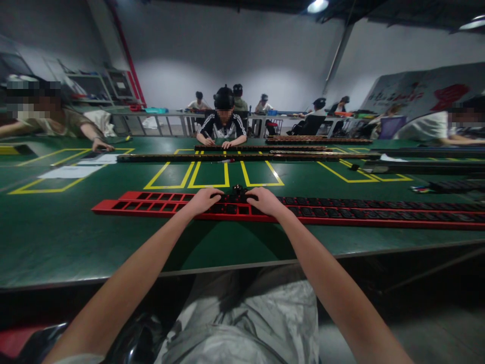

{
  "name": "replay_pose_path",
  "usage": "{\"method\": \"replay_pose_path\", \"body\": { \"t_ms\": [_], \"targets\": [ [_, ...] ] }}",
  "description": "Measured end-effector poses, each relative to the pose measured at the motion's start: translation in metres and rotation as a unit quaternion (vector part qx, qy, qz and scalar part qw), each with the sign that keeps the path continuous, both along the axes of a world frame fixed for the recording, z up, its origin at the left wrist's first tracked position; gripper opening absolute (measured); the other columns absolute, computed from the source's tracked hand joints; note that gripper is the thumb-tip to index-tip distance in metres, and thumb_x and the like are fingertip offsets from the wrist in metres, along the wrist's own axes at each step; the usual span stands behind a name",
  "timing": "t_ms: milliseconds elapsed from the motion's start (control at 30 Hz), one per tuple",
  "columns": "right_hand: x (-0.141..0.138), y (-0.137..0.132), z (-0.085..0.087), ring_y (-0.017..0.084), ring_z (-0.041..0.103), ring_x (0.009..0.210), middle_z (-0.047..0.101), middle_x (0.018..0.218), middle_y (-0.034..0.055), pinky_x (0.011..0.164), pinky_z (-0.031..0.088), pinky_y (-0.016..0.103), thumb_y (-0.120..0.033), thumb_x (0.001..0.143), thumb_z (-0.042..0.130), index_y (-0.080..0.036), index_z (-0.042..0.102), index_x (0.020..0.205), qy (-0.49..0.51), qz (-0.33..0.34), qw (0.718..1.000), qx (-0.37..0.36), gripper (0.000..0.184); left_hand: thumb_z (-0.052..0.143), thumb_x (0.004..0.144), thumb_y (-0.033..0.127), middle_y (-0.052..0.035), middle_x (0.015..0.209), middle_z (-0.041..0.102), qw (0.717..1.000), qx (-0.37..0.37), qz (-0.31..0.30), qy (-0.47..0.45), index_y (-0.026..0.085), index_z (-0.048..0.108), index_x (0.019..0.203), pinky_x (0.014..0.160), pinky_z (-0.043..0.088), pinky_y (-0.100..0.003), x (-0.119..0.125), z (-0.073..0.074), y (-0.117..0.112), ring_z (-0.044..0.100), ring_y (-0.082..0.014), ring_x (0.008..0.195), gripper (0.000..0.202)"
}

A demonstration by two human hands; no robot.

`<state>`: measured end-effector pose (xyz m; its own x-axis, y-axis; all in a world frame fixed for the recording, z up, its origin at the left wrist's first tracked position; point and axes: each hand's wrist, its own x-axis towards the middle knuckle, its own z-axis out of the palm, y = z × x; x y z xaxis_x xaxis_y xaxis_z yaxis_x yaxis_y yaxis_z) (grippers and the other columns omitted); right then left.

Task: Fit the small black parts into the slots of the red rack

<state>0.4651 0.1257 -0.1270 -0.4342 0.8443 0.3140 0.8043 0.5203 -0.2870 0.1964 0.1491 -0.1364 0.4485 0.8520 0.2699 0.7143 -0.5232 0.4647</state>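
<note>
Together, left hand (205,199) and right hand (265,200) press on the red tray (151,202).

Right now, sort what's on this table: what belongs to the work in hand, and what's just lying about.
In hand:
- red tray
- black parts in its slots
- black piece between the left hand and right hand

Lying about:
- white sheets
- dark rails farther across the table
- small bits at the right

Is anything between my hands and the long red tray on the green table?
Nothing visible: left hand and right hand both touch the long red slotted tray, flanking a small black part.
</note>
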Motion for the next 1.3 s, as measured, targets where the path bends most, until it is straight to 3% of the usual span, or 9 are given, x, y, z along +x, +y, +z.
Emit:
{"method": "replay_pose_path", "body": {
  "t_ms": [733, 1133, 1300],
  "targets": [
    [-0.0029, 0.0033, 0.0008, 0.028, 0.065, 0.104, 0.07, 0.115, 0.0114, 0.092, 0.05, 0.041, -0.033, 0.086, 0.065, -0.02, 0.07, 0.113, -0.008, -0.02, 1.0, -0.01, 0.03, 0.049, 0.091, 0.029, -0.0085, 0.12, 0.07, 1.0, 0.006, -0.004, 0.001, 0.016, 0.069, 0.119, 0.104, 0.044, -0.038, -0.0002, -0.0016, 0.0016, 0.062, -0.0247, 0.114, 0.037],
    [-0.0084, -0.0003, 0.0035, 0.026, 0.063, 0.108, 0.07, 0.117, 0.0093, 0.094, 0.048, 0.037, -0.039, 0.09, 0.06, -0.021, 0.069, 0.117, -0.038, -0.01, 0.999, 0.007, 0.033, 0.049, 0.091, 0.028, -0.0101, 0.12, 0.07, 1.0, 0.006, -0.011, -0.008, 0.014, 0.069, 0.118, 0.104, 0.044, -0.037, -0.0004, -0.0028, 0.0022, 0.063, -0.0243, 0.113, 0.037],
    [-0.0086, 0.0053, 0.0056, 0.026, 0.065, 0.103, 0.071, 0.112, 0.0096, 0.09, 0.049, 0.036, -0.038, 0.087, 0.065, -0.022, 0.072, 0.111, -0.03, -0.007, 0.999, -0.014, 0.03, 0.049, 0.091, 0.029, -0.0073, 0.121, 0.07, 1.0, 0.012, -0.005, 0.003, 0.016, 0.069, 0.118, 0.104, 0.044, -0.035, -0.0005, -0.0039, 0.0028, 0.063, -0.023, 0.114, 0.036]
  ]
}}
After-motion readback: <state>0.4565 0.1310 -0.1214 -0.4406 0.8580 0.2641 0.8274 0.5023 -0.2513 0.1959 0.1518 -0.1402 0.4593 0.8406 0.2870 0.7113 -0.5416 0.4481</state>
